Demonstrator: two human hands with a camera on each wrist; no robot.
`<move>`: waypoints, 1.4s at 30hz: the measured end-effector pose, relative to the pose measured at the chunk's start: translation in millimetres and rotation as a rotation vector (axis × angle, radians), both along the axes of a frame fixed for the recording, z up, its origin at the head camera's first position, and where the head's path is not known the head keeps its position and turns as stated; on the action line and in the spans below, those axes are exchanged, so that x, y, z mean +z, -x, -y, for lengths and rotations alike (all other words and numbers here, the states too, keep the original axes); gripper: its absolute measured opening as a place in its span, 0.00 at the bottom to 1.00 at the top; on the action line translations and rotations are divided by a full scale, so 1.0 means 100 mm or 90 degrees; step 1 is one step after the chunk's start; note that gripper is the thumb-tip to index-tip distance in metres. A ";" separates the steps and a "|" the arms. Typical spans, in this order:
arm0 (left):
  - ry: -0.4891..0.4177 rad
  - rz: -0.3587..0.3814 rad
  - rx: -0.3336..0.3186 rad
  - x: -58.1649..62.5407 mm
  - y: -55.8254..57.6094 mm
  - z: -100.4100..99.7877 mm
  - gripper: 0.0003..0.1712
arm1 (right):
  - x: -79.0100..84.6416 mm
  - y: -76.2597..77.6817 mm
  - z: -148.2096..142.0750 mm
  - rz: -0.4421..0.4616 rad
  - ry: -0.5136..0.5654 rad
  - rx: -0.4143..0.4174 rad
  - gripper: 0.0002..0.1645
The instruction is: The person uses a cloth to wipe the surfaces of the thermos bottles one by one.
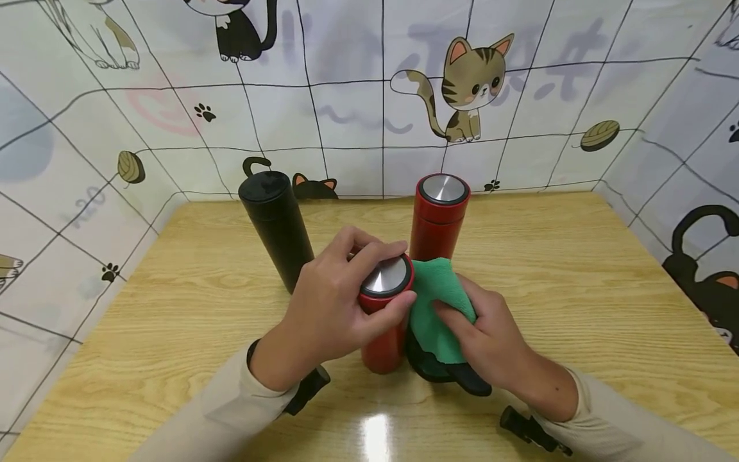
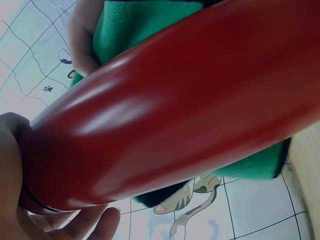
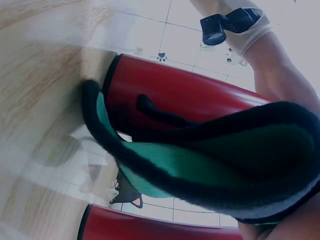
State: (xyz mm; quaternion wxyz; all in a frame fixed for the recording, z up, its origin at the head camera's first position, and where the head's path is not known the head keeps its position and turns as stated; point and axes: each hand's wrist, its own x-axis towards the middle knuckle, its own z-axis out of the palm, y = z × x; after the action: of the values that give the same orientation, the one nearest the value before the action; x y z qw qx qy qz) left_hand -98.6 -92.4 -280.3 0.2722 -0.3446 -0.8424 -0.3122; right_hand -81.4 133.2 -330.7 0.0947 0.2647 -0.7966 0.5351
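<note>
My left hand (image 1: pixel 329 305) grips a red thermos flask (image 1: pixel 383 343) around its top, fingers and thumb on either side of the silver-and-black lid (image 1: pixel 387 277). A green cloth with dark edging (image 1: pixel 435 311) is pinched in my right hand (image 1: pixel 499 340), up against the right side of that flask. In the left wrist view the cloth (image 2: pixel 140 30) shows behind the flask's glossy red body (image 2: pixel 165 110). The right wrist view has the cloth (image 3: pixel 165 165) hanging in a fold beside the flask (image 3: pixel 175 85).
Behind the hands stands a second red thermos flask (image 1: pixel 439 218) with a silver lid. A black flask (image 1: pixel 277 224) stands at the left, partly hidden by my left hand. The wooden table (image 1: pixel 543 256) meets a white cat-patterned backdrop (image 1: pixel 346 128) at the back and sides.
</note>
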 end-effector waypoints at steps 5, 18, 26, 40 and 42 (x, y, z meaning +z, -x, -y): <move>-0.015 0.031 -0.022 0.01 0.00 -0.03 0.27 | 0.02 -0.01 0.00 -0.022 0.032 -0.002 0.24; -0.015 0.036 -0.038 -0.01 0.01 -0.04 0.25 | 0.01 0.00 0.00 -0.030 0.039 -0.007 0.24; 0.000 0.038 -0.031 0.01 0.02 -0.01 0.23 | 0.00 0.00 0.00 0.003 -0.005 -0.007 0.21; 0.048 0.020 -0.005 0.05 0.02 0.02 0.28 | -0.01 0.00 0.00 -0.036 0.019 -0.017 0.25; 0.052 0.024 -0.003 0.05 0.01 0.03 0.28 | -0.01 0.00 0.00 -0.050 0.036 -0.021 0.26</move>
State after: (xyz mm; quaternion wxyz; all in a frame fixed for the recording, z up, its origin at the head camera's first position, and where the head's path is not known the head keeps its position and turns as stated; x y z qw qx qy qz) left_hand -99.8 -95.9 -274.9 0.2415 -0.3516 -0.8584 -0.2848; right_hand -81.6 133.3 -331.4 0.1417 0.2697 -0.7811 0.5450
